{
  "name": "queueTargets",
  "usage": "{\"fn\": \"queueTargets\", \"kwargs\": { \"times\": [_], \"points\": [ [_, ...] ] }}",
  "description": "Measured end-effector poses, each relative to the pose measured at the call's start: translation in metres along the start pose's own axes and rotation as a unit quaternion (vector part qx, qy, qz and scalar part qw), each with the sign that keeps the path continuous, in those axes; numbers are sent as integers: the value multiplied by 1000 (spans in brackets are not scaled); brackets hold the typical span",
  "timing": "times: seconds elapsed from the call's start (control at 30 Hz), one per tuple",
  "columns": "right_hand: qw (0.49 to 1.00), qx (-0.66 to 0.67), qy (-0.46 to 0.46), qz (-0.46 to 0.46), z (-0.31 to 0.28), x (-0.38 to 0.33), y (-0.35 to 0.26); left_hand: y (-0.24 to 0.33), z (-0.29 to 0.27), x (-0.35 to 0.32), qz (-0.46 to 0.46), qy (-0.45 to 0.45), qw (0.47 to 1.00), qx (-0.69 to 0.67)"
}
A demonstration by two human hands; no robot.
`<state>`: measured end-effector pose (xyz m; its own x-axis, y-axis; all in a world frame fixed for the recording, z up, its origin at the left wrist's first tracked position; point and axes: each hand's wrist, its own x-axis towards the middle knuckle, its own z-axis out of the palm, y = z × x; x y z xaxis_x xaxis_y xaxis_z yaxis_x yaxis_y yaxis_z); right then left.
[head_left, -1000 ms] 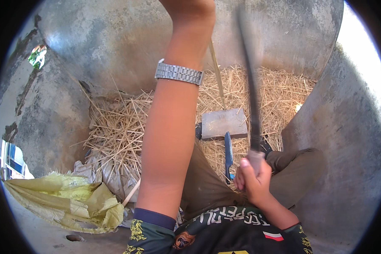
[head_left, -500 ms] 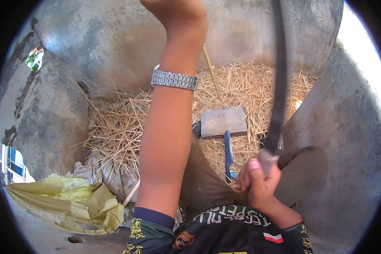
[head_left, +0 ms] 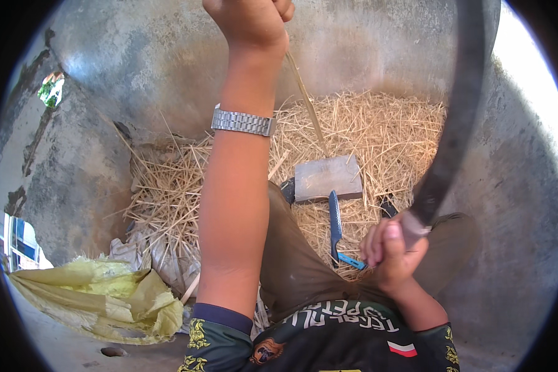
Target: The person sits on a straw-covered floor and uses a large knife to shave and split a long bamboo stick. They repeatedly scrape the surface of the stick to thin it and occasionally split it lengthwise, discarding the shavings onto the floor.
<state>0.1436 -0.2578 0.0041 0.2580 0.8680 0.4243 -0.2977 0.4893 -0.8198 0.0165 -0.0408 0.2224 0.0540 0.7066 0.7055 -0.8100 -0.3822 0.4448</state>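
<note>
My right hand [head_left: 398, 251] grips the handle of a long, dark machete [head_left: 459, 124], its broad blade raised and blurred, reaching past the top edge. My left arm stretches far forward, and my left hand [head_left: 251, 18] is closed at the top of the view, partly cut off. From beneath it a thin bamboo strip [head_left: 305, 96] slants down to the back of a grey block [head_left: 327, 173], which lies on the straw between my legs. The strip's upper end is hidden by my hand. Against the block's front leans a dark-blue knife [head_left: 335, 223].
A light-blue tool or strip [head_left: 352, 261] lies by the knife. Cut straw and slivers [head_left: 378, 124] cover the floor up to a curved concrete wall [head_left: 366, 49]. At the left are a torn yellow sack [head_left: 93, 304] and pale crumpled sheeting [head_left: 173, 270].
The machete has swung to the right, its blade now slanting outward. My right hand has shifted slightly right. My left hand has moved a little left and nearer, tilting the strip's top left.
</note>
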Motion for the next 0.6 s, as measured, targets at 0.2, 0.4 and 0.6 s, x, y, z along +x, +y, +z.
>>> {"fn": "queueTargets", "kwargs": {
  "times": [0.2, 0.4, 0.6],
  "points": [
    [913, -51, 29, 404, -33, -21, 31, -2, -11, -4, 9, 6, 999, -30],
    [982, -4, 78, 172, -19, -1, -10, -2, -21, 6, 166, 134, 960, 183],
    [983, 68, 16, 169, 0, -11, 38, -25, -1, -8, 184, 101, 958, 195]
  ]
}}
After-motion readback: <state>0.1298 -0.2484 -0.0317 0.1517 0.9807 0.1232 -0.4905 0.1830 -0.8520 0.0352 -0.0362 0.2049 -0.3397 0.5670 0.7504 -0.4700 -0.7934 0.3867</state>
